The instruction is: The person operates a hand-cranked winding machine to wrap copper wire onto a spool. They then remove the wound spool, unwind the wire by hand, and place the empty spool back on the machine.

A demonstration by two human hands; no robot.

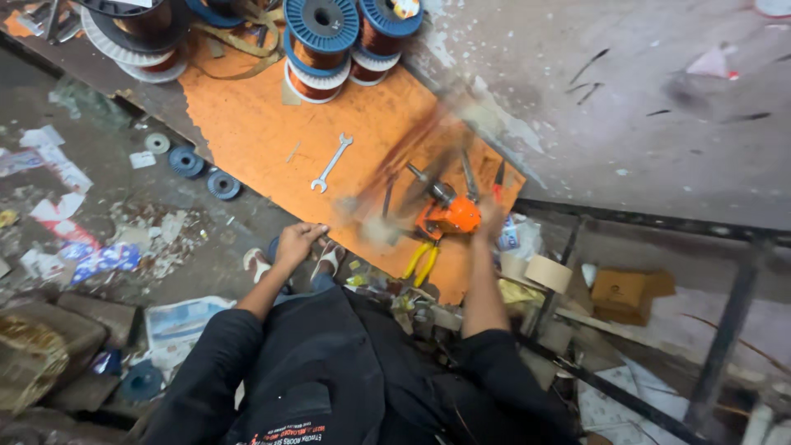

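While the right hand point(492, 216) grabs the orange winder point(445, 216) with fingers wrapped around it, the left hand point(297, 243) rests loosely curled on the orange bench point(264, 132), and the spanner point(332, 161) lies untouched

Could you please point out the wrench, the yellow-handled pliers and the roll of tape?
wrench point(331, 163): head view, middle of its shaft.
yellow-handled pliers point(421, 262): head view, on the yellow handles.
roll of tape point(548, 273): head view, on its outer face.

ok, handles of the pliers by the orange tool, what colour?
Yellow. The pliers lie at the bench edge just below the orange tool, near the right hand. Head view.
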